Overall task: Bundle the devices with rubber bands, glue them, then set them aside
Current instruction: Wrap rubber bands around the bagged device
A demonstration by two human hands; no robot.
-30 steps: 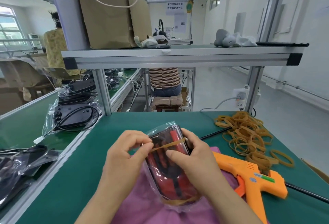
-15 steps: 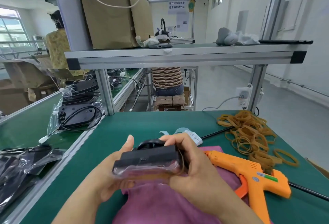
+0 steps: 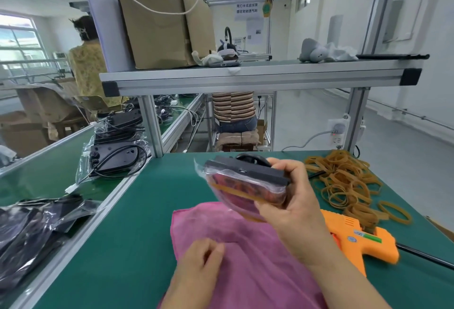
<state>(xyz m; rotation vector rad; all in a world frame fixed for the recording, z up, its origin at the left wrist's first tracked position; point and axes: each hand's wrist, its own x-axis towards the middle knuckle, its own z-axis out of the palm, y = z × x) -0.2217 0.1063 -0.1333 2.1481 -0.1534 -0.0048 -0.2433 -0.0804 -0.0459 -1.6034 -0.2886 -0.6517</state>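
My right hand [image 3: 292, 200] grips a black and red device [image 3: 245, 186] wrapped in clear plastic, held above the green table with a tan rubber band stretched across its red side. My left hand [image 3: 201, 259] rests low over the pink cloth [image 3: 245, 259], fingers loosely curled, holding nothing. An orange glue gun [image 3: 361, 240] lies on the table just right of my right wrist. A heap of tan rubber bands [image 3: 344, 181] sits at the right rear of the table.
Bagged black devices with cables [image 3: 115, 159] lie on the left bench, more dark bags [image 3: 32, 232] nearer. An aluminium shelf [image 3: 245, 78] spans overhead with a brown paper bag [image 3: 159, 26]. A power strip [image 3: 339, 132] hangs on the right post. People sit behind.
My left hand let go of the device and dropped to the pink cloth. My right hand alone lifted the device up and to the right.
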